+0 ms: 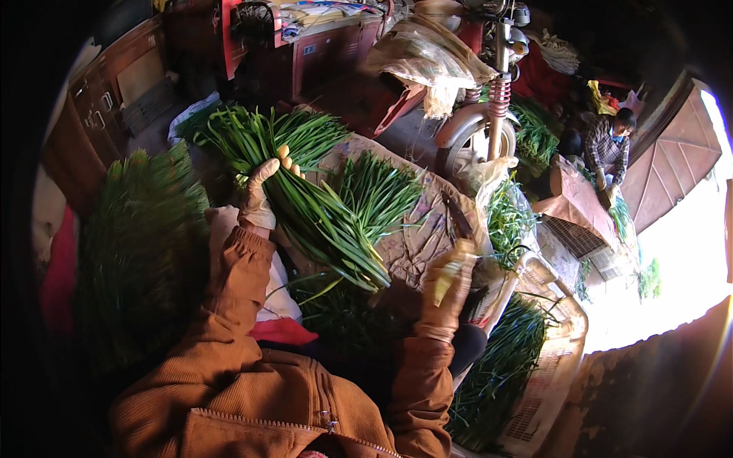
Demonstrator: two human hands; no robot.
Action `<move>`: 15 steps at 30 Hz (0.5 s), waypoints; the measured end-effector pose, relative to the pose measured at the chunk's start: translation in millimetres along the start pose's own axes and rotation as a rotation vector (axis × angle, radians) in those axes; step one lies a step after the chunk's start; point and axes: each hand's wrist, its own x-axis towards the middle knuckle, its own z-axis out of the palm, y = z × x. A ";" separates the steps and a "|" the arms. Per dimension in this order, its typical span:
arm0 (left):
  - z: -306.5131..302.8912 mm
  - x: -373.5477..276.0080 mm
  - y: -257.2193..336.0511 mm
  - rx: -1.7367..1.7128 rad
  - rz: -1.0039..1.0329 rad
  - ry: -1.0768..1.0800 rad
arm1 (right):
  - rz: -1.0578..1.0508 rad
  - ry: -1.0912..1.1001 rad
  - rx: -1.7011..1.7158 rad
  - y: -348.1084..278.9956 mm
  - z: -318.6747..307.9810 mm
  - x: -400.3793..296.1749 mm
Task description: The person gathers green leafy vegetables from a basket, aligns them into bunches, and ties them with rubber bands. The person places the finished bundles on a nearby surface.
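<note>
My left hand (266,186), in a pale glove, is closed around a bunch of long green leaf vegetables, like garlic chives (326,220), whose stalk ends point down to the right. My right hand (449,280), also gloved and blurred, grips the handle of a dark-bladed knife (456,217); a yellowish piece shows against the fingers. The blade points up and away, to the right of the bunch. Between and beyond my hands, a smaller pile of the greens (378,192) lies on a brown cloth-like sheet (409,252).
A large heap of greens (143,229) stands at left. At right is a plastic crate (550,355) with greens beside a plastic bag (504,212). Beyond stand a three-wheeler's front wheel (478,140) and a red cabinet-like body (332,57). Another person (610,143) handles greens at far right.
</note>
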 end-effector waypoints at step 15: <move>8.7 6.5 9.1 -0.081 0.308 0.049 | 0.686 -0.217 -0.577 94.5 -6.3 -0.6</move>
